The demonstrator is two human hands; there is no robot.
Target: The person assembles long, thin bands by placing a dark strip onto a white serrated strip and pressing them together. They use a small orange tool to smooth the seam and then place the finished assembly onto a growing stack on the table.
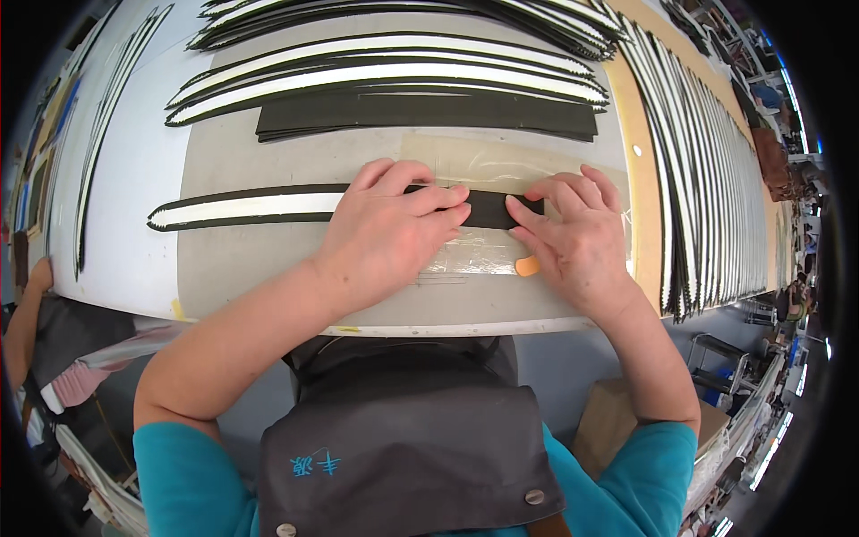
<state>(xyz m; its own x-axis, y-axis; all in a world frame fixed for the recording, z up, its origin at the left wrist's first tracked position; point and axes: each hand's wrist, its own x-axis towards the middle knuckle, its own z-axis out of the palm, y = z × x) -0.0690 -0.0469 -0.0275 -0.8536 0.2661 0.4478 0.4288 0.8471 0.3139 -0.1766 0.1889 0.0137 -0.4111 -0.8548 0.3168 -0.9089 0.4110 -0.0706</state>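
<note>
A long narrow strip (259,208) with a white middle and black borders lies crosswise on the grey work board, its rounded end to the left. Toward its right part, a plain black strip (490,210) shows between my hands. My left hand (389,215) rests over the long strip, thumb and fingers pressed together at the black piece. With thumb and fingertips, my right hand (573,228) grips the black piece's right end. Partly under that hand is an orange rounded tab (528,266); what it belongs to is hidden. My palms cover part of the strip.
Flat black strips (429,116) are stacked beyond my hands, with black-edged white strips (385,76) behind them. Many more strips (707,170) lie in a row at right. Clear film (474,253) covers part of the grey board (259,277). Another person's arm (31,295) is at left.
</note>
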